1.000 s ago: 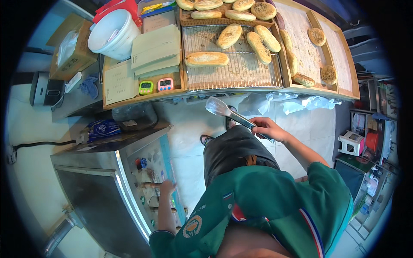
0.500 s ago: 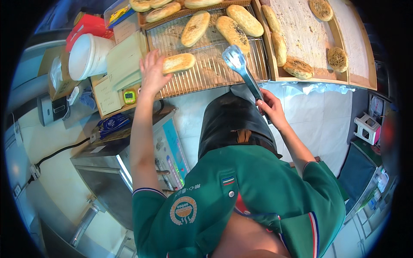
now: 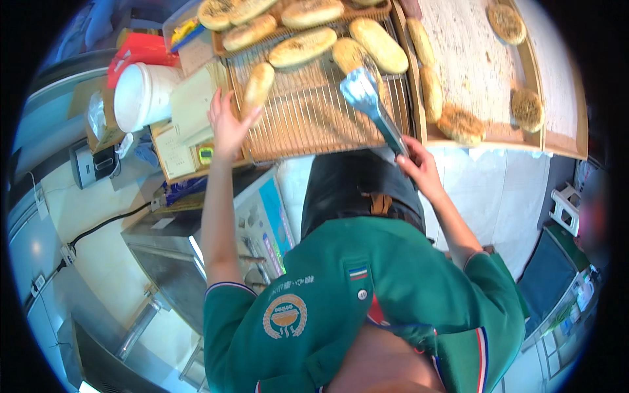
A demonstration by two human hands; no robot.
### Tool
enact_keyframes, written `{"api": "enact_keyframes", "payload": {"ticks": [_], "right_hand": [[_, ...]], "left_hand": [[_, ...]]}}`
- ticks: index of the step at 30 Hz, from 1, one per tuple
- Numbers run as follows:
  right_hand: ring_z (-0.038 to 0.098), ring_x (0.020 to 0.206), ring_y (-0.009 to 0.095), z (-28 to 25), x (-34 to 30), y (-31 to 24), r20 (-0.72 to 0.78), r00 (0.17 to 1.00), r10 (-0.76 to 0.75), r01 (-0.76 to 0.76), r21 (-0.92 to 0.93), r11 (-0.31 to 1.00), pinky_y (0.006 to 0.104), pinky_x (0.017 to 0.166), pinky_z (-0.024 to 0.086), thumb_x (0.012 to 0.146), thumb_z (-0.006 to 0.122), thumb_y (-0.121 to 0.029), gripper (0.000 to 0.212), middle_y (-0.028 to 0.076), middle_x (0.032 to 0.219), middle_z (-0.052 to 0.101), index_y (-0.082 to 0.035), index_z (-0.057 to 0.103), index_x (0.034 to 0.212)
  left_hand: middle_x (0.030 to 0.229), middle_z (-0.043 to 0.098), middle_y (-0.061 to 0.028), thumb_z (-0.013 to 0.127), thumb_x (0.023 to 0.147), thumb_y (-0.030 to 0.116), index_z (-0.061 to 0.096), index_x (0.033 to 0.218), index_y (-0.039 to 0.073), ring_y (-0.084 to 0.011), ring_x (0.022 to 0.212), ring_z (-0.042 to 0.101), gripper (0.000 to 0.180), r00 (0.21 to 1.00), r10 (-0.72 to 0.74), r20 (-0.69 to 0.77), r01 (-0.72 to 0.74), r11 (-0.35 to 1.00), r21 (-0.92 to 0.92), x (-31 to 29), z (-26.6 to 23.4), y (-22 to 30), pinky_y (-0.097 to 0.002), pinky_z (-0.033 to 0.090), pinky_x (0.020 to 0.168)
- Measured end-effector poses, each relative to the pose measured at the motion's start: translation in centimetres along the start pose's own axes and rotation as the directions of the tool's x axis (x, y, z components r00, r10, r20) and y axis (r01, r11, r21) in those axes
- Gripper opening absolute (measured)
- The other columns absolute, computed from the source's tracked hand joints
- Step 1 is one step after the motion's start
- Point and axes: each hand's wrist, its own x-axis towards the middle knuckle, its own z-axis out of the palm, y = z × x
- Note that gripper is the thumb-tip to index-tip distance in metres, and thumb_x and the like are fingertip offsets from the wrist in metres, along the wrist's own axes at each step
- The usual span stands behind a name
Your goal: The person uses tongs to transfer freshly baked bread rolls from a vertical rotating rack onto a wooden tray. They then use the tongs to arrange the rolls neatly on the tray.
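Observation:
My left hand (image 3: pixel 229 128) is over the left edge of a wire cooling rack (image 3: pixel 298 124), fingers spread. Its thumb is at the near end of an oval flatbread (image 3: pixel 258 84), which stands lengthwise on the rack; whether it touches is hard to tell. My right hand (image 3: pixel 420 171) grips the handles of metal tongs (image 3: pixel 380 114). The tong heads hang over the rack, by a seeded flatbread (image 3: pixel 348 55) they partly cover. Beyond lie a flatbread turned crosswise (image 3: pixel 303 47) and a plain one (image 3: pixel 379 45).
Farther back, a wicker basket (image 3: pixel 288 31) holds several flatbreads. On the right, a wooden tray (image 3: pixel 481 72) carries browned breads. A white bucket (image 3: pixel 141 98), paper bags (image 3: pixel 196 101) and a green timer (image 3: pixel 206 155) are at left. A dark cabinet (image 3: pixel 164 255) is below.
The flatbread by my left hand has turned from crosswise to lengthwise. The one behind it has turned crosswise. The tongs stay in my right hand, and the view has shifted slightly.

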Motion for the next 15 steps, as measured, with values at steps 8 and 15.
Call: {"api": "enact_keyframes", "payload": {"ticks": [8,15], "right_hand": [[0.058,0.072,0.008,3.8,2.7,-2.8,-0.014,0.998,0.068,-0.068,-0.024,0.997,0.0217,0.064,0.047,0.087,0.065,-0.01,0.037,0.003,0.086,0.063,0.001,0.053,0.121],[0.055,0.064,0.008,5.4,4.5,-5.5,0.14,0.96,0.242,-0.233,-0.08,0.969,0.0217,0.058,0.046,0.089,0.064,-0.011,0.019,0.002,0.077,0.062,0.001,0.063,0.104]], "left_hand": [[0.083,0.056,-0.012,0.064,0.079,0.005,0.052,0.078,0.003,-0.0273,0.08,0.055,0.012,0.948,-0.276,-0.158,0.157,0.839,-0.521,-6.3,-0.2,-0.6,-0.0387,0.042,0.073],[0.096,0.057,-0.0109,0.063,0.081,0.009,0.057,0.093,0.004,-0.0285,0.089,0.055,0.014,0.98,-0.046,-0.193,-0.024,0.939,-0.344,-5.5,3.2,-1.1,-0.0373,0.041,0.081]]}}
